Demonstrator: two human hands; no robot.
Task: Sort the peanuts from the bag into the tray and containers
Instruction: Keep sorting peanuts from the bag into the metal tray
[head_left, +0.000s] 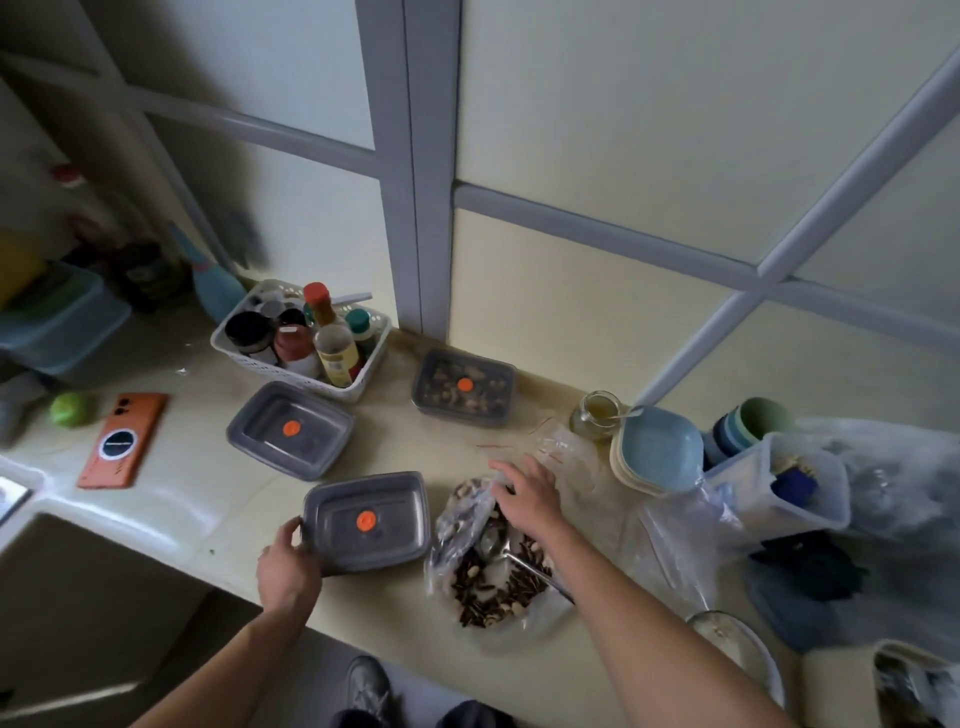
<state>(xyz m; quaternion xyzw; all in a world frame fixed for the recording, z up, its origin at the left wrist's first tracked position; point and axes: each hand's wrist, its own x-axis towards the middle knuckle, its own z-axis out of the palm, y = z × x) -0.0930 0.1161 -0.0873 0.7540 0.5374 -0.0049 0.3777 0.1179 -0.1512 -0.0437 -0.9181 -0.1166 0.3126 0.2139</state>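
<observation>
A clear plastic bag of peanuts (485, 566) mixed with dark bits lies open on the counter, with a metal spoon (535, 569) lying in it. My right hand (524, 493) rests on the bag's upper edge and pinches the plastic. My left hand (288, 564) grips the left rim of the near grey container (400, 540), which has an orange dot. A second grey container (249, 431) stands behind it. A third grey container (498, 410) at the back by the wall holds nuts.
A white basket of spice jars (306, 338) stands at the back. An orange phone (124, 439) and a green fruit (72, 409) lie to the left, above the sink (78, 597). Stacked blue bowls (657, 452), a glass jar (597, 415), cups and plastic bags crowd the right.
</observation>
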